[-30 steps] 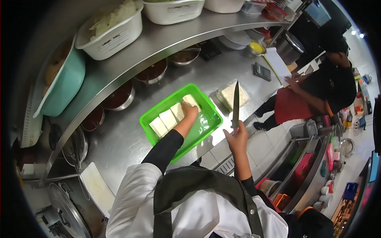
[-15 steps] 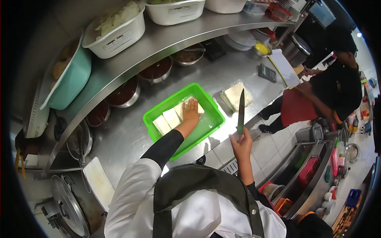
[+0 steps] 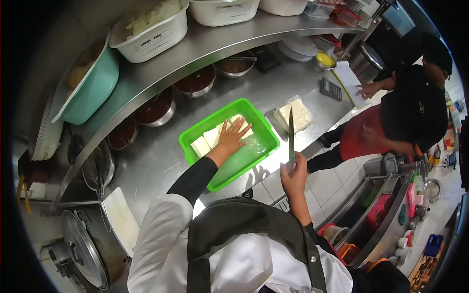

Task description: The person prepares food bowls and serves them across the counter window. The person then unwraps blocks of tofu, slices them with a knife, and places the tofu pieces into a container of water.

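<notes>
My left hand (image 3: 231, 138) lies with fingers spread over white blocks (image 3: 201, 146) in a green tub (image 3: 224, 185). The blocks stand side by side along the tub's far side, partly hidden by the hand, with cloudy liquid around them. My right hand (image 3: 294, 175) is closed around the handle of a knife (image 3: 291, 132), its blade pointing up and away, outside the tub's right side. Beyond the knife, a wrapped white block (image 3: 295, 115) rests on the steel counter (image 3: 161, 161).
Bowls of red sauce (image 3: 195, 80) line the counter under a shelf (image 3: 234, 39) bearing white bins. A calculator (image 3: 331, 89) and notepad (image 3: 349, 80) lie at the right, beside a co-worker (image 3: 410, 107). At lower left are a white board (image 3: 120, 219) and a lidded pot (image 3: 84, 249).
My left hand's fingers have spread out flat over the blocks. The knife has shifted slightly and stays in my right hand. The co-worker's arms have moved.
</notes>
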Tool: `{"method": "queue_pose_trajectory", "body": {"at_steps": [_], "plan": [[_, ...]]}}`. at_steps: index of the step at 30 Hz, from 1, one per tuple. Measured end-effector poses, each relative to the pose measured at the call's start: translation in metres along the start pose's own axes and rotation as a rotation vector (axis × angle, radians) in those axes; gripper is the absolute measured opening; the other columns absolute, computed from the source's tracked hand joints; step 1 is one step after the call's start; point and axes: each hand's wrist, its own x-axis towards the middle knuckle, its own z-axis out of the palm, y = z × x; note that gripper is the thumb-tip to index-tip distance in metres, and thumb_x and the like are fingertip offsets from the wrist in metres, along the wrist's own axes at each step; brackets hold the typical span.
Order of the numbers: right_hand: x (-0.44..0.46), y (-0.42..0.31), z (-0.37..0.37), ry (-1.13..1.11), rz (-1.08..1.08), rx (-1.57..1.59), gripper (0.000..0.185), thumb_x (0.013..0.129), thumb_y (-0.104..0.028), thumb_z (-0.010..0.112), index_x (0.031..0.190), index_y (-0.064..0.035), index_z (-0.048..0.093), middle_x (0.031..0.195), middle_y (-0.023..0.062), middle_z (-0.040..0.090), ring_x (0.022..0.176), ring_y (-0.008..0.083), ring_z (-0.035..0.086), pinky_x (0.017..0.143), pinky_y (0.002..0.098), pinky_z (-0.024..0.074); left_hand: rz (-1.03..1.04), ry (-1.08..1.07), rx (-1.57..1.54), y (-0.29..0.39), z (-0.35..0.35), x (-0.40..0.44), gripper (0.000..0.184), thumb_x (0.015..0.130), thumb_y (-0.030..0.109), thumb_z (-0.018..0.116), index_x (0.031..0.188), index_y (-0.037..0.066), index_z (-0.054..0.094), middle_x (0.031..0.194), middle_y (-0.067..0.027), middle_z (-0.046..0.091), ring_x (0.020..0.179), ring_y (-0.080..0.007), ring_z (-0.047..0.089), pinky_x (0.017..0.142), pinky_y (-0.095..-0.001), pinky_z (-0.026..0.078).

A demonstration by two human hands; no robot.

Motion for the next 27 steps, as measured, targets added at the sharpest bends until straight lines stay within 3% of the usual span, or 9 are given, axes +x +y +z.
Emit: {"method": "queue_pose_trajectory", "body": {"at_steps": [1, 4, 7, 10, 11, 17, 20, 25, 27], "plan": [[-0.003, 0.000, 0.002, -0.027, -0.012, 0.003, 0.043, 0.074, -0.008, 0.071, 0.110, 0.0018, 0.049, 0.096, 0.0176, 0.050, 0.085, 0.0313, 0.053, 0.075, 0.0368, 0.0453, 0.010, 0.057, -0.078, 0.001, -0.006, -0.005, 0.060, 0.094, 0.044, 0.042, 0.148, 0.030, 0.020, 0.156, -0.0049, 0.013, 0.144, -0.0177, 0.011, 0.113, -0.0524, 0.001], [-0.009, -0.006, 0.011, -0.106, -0.037, -0.002, 0.037, 0.076, -0.008, 0.069, 0.104, 0.0015, 0.047, 0.095, 0.0184, 0.048, 0.082, 0.0323, 0.052, 0.071, 0.0381, 0.0461, -0.119, 0.082, -0.195, -0.006, -0.018, -0.015, 0.049, 0.093, 0.039, 0.046, 0.138, 0.022, 0.043, 0.144, -0.0123, 0.039, 0.133, -0.0254, 0.037, 0.108, -0.0486, 0.027], [-0.014, -0.002, 0.024, -0.187, -0.098, -0.031, 0.028, 0.079, -0.005, 0.064, 0.098, -0.0004, 0.045, 0.097, 0.0191, 0.048, 0.083, 0.0336, 0.055, 0.069, 0.0394, 0.0480, -0.294, -0.517, -0.250, -0.010, -0.065, -0.017, 0.032, 0.088, 0.022, 0.052, 0.118, 0.012, 0.057, 0.124, -0.0150, 0.055, 0.112, -0.0310, 0.054, 0.091, -0.0422, 0.045], [-0.016, -0.010, 0.031, -0.261, 0.000, 0.076, 0.027, 0.079, -0.004, 0.063, 0.099, -0.0022, 0.045, 0.097, 0.0190, 0.048, 0.083, 0.0351, 0.057, 0.067, 0.0413, 0.0486, -0.163, 0.175, -0.562, -0.024, -0.030, -0.051, 0.030, 0.080, 0.008, 0.055, 0.111, 0.008, 0.056, 0.117, -0.0156, 0.057, 0.104, -0.0320, 0.057, 0.080, -0.0404, 0.048], [-0.016, -0.011, 0.036, -0.249, -0.044, 0.100, 0.027, 0.078, -0.002, 0.061, 0.100, -0.0034, 0.045, 0.097, 0.0196, 0.048, 0.083, 0.0387, 0.058, 0.066, 0.0445, 0.0483, -0.180, 0.244, -0.582, -0.021, -0.038, -0.059, 0.035, 0.073, -0.001, 0.059, 0.107, 0.007, 0.056, 0.116, -0.0146, 0.057, 0.106, -0.0333, 0.055, 0.083, -0.0412, 0.048], [0.023, -0.020, 0.073, -0.077, -0.250, -0.041, 0.028, 0.076, 0.002, 0.055, 0.101, -0.0007, 0.044, 0.102, 0.0228, 0.045, 0.084, 0.0442, 0.054, 0.068, 0.0488, 0.0478, -0.267, 0.486, -0.647, -0.028, -0.066, -0.086, 0.043, 0.070, 0.003, 0.069, 0.110, 0.007, 0.057, 0.121, -0.0146, 0.053, 0.113, -0.0360, 0.050, 0.095, -0.0396, 0.043], [0.051, -0.014, 0.101, -0.085, -0.286, -0.101, 0.026, 0.077, 0.003, 0.052, 0.101, 0.0004, 0.044, 0.103, 0.0246, 0.045, 0.080, 0.0446, 0.056, 0.067, 0.0485, 0.0490, -0.272, 0.470, -0.680, -0.022, -0.070, -0.089, 0.042, 0.071, 0.005, 0.070, 0.111, 0.008, 0.057, 0.122, -0.0152, 0.052, 0.114, -0.0349, 0.049, 0.097, -0.0393, 0.041], [0.071, 0.017, 0.126, -0.134, -0.336, -0.392, 0.022, 0.075, 0.001, 0.055, 0.096, -0.0024, 0.051, 0.089, 0.0163, 0.055, 0.077, 0.0331, 0.062, 0.060, 0.0411, 0.0522, -0.234, 0.471, -0.736, 0.000, -0.071, -0.078, 0.036, 0.072, 0.004, 0.069, 0.107, 0.009, 0.060, 0.121, -0.0150, 0.055, 0.113, -0.0342, 0.052, 0.097, -0.0391, 0.041], [0.081, 0.024, 0.125, -0.136, -0.344, -0.378, 0.017, 0.079, -0.009, 0.060, 0.093, -0.0035, 0.052, 0.090, 0.0155, 0.055, 0.080, 0.0334, 0.061, 0.061, 0.0415, 0.0515, -0.253, 0.477, -0.751, 0.014, -0.073, -0.067, 0.034, 0.072, 0.004, 0.069, 0.105, 0.009, 0.061, 0.119, -0.0151, 0.056, 0.112, -0.0342, 0.053, 0.097, -0.0386, 0.042]]}}
